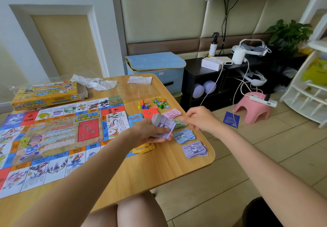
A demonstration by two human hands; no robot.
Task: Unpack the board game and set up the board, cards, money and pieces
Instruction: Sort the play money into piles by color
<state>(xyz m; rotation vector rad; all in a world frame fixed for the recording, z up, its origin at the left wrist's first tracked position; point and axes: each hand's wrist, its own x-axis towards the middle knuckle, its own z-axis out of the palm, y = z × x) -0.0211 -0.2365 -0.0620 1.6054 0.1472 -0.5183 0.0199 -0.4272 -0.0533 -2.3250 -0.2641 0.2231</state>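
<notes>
Left hand (152, 131), centre frame, gripping a fanned stack of purple play money (163, 125); right hand (198, 119) just beside it, fingers curled, fingertips blurred over the green notes (180, 124), hold on them not discernible. Sorted on the wooden worktop (159, 170) right of centre: pink notes (172, 114), blue notes (184, 135) marked "500", purple notes (194, 149) marked "5000". Beneath the left hand, yellow cards (144, 148); beyond it, red cards (150, 113) and blue cards (135, 119). Further up, coloured pawns with a die (143, 105), beside small star-shaped tokens (160, 102). Unfolded flat across the left half of the frame, game board (53, 138), Chinese print, squares priced "500元", "2500元", red centre panel reading "机会卡". Upper left, yellow game box (46, 94), end flap open, contents hidden; crumpled plastic wrap (93, 82) beside it. Off the worktop, upper right: blue fabric storage box (155, 69), spray bottle (214, 44), pink stool (252, 107) carrying a power strip.
</notes>
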